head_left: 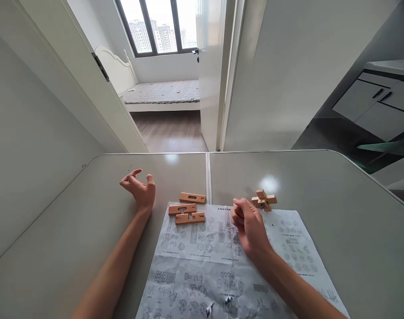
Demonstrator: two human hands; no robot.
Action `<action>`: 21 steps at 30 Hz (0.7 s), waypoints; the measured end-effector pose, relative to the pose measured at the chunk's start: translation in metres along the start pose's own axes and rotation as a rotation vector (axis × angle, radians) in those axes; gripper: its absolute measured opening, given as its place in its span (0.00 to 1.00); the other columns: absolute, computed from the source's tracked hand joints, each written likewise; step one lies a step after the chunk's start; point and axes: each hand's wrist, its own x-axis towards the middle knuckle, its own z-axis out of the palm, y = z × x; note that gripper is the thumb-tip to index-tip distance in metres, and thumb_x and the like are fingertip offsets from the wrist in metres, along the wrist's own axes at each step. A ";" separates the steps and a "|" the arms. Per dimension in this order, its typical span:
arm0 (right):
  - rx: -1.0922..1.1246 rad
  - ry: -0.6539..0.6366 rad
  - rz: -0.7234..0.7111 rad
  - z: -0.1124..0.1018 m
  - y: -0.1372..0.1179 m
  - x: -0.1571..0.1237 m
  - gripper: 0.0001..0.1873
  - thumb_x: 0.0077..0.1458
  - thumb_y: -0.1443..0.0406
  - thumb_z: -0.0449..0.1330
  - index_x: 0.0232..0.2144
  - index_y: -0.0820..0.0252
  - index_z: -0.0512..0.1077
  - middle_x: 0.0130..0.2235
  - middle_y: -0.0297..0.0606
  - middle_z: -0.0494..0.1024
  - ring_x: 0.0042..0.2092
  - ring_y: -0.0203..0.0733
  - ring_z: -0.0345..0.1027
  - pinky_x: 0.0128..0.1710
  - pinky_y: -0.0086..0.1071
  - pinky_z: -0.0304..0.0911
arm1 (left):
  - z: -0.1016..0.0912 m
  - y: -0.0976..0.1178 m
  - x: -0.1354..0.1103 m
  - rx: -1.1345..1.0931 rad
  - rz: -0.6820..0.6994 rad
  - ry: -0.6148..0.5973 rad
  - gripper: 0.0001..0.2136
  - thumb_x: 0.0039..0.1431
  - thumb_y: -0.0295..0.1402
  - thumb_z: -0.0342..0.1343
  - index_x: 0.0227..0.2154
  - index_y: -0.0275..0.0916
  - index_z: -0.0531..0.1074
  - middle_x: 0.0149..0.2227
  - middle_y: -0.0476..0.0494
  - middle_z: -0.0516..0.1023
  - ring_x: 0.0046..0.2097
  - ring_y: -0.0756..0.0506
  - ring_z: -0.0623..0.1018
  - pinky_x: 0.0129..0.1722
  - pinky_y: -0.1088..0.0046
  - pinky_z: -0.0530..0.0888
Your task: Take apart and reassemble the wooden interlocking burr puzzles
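My left hand (140, 189) is over the table left of the paper, thumb and fingers apart, with nothing in it. My right hand (249, 223) rests on the printed instruction sheet (215, 266), its fingers curled into a loose fist with no object showing. Just beyond it, at the sheet's top edge, stands a small wooden burr puzzle cross (264, 200) of interlocked pieces. Between my hands lie three notched wooden puzzle pieces: one with a slot (185, 196) at the back, a notched one (175, 211) in the middle, and another notched one (197, 218) nearest me.
The creased sheet has torn spots near me. A pale table (298, 177) with a seam down its middle carries everything. Beyond it are a doorway with an open door (212, 75), and a bed (162, 93) under a window. White cabinets (378, 104) stand at right.
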 end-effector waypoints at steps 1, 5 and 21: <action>-0.008 -0.003 0.028 -0.002 -0.003 -0.001 0.28 0.53 0.55 0.67 0.21 0.53 0.50 0.23 0.24 0.51 0.24 0.33 0.44 0.21 0.29 0.50 | 0.003 -0.001 0.004 -0.041 -0.051 0.006 0.16 0.55 0.26 0.59 0.48 0.35 0.72 0.56 0.32 0.63 0.57 0.40 0.71 0.66 0.59 0.66; -0.049 -0.008 0.106 -0.014 -0.023 -0.004 0.34 0.46 0.61 0.71 0.19 0.52 0.45 0.22 0.23 0.47 0.24 0.33 0.42 0.20 0.29 0.48 | 0.013 -0.007 0.016 -0.106 -0.181 0.026 0.11 0.54 0.24 0.57 0.41 0.38 0.68 0.44 0.43 0.64 0.36 0.48 0.68 0.52 0.65 0.73; -0.365 -0.279 -0.168 -0.056 -0.126 0.022 0.35 0.59 0.57 0.64 0.19 0.53 0.40 0.20 0.24 0.38 0.23 0.33 0.34 0.21 0.35 0.46 | 0.036 0.006 0.026 -0.444 -0.198 -0.184 0.25 0.51 0.38 0.60 0.22 0.45 0.42 0.22 0.58 0.42 0.22 0.54 0.49 0.20 0.76 0.50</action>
